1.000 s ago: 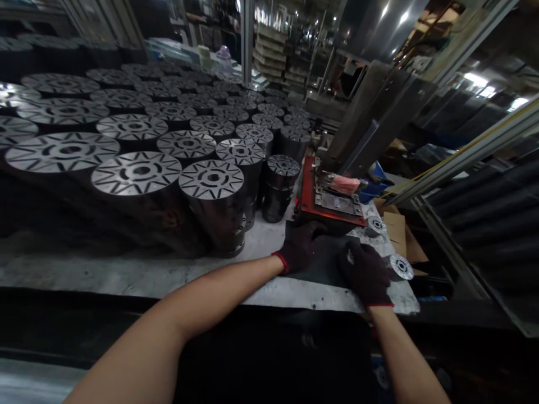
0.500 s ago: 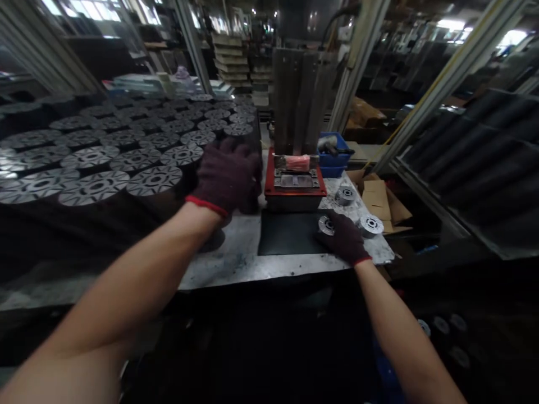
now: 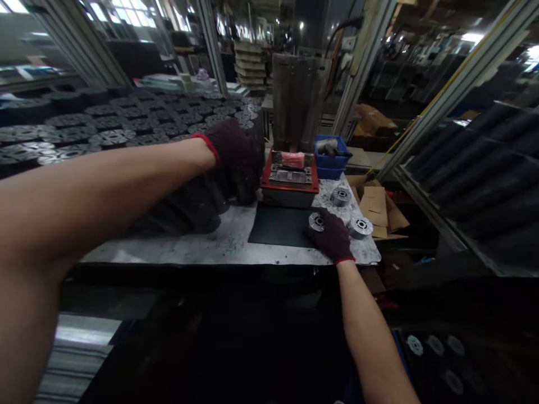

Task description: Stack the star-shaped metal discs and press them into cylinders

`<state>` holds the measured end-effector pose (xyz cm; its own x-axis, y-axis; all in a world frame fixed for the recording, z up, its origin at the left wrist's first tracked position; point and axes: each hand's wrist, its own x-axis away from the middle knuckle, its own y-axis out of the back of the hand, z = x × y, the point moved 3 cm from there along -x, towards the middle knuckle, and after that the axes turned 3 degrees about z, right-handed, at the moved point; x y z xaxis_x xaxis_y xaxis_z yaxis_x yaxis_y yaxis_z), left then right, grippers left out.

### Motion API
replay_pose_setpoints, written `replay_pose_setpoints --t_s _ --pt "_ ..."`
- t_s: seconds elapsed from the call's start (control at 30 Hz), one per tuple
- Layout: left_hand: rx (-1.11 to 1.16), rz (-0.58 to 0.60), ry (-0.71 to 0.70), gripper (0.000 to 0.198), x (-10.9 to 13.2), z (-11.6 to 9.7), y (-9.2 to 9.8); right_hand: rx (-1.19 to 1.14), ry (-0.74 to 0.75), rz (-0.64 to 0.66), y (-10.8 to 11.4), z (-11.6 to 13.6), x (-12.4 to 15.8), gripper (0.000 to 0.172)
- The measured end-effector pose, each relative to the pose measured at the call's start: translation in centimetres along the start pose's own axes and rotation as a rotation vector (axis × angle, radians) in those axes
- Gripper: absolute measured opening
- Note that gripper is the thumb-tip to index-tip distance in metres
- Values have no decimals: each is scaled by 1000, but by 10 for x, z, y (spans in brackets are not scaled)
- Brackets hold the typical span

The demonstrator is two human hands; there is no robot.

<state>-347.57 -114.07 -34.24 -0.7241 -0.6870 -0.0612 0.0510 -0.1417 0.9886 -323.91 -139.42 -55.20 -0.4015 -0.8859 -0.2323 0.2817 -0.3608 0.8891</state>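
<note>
My right hand [image 3: 330, 234], in a dark maroon glove with a red cuff, is closed around a round slotted metal core [image 3: 316, 222] above the right end of the black mat [image 3: 275, 227]. Two similar metal cores stand close by, one behind the hand [image 3: 341, 196] and one to its right [image 3: 361, 226]. My left hand [image 3: 232, 145], gloved the same way, reaches to the right edge of the dark cylinder stacks [image 3: 185, 202]; its fingers are dark and hidden, so their hold cannot be made out.
A red-topped fixture [image 3: 290, 185] carrying a pink piece [image 3: 292, 160] stands behind the mat. To its right are a blue bin [image 3: 330, 168] and an open cardboard box [image 3: 374, 207]. Several round cores [image 3: 415, 345] lie low at the right. Metal frame posts [image 3: 362, 73] rise behind.
The view has shifted. My left forearm has swung across the stacks, and its hand sits lower over their right edge. My right hand still holds the metal core by the mat.
</note>
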Motion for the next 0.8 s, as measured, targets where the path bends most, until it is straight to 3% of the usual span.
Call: replay_pose_setpoints --t_s 0.13,0.23,0.37,0.47,0.53,0.63,0.73,0.8 --pt "-184 -9 -26 49 26 -15 18 -10 -18 -32 -2 -1 1 76" --pt "-133 68 -101 59 60 -43 13 5 -29 -36 -2 0 2 80" --pt "18 227 -286 39 85 -100 -33 2 -72 -19 2 4 2 78" --pt "202 282 -339 30 77 -126 -76 24 -88 -24 3 7 2 77" --pt "346 224 -364 31 65 -128 -97 47 -97 -16 2 7 5 77" --pt "459 205 -442 61 52 -118 -128 129 -84 -23 7 12 7 83" --pt "638 200 -452 92 49 -102 -157 194 87 -123 25 36 -7 80" --pt "780 142 -416 93 52 -92 -172 189 247 -152 38 61 -31 70"
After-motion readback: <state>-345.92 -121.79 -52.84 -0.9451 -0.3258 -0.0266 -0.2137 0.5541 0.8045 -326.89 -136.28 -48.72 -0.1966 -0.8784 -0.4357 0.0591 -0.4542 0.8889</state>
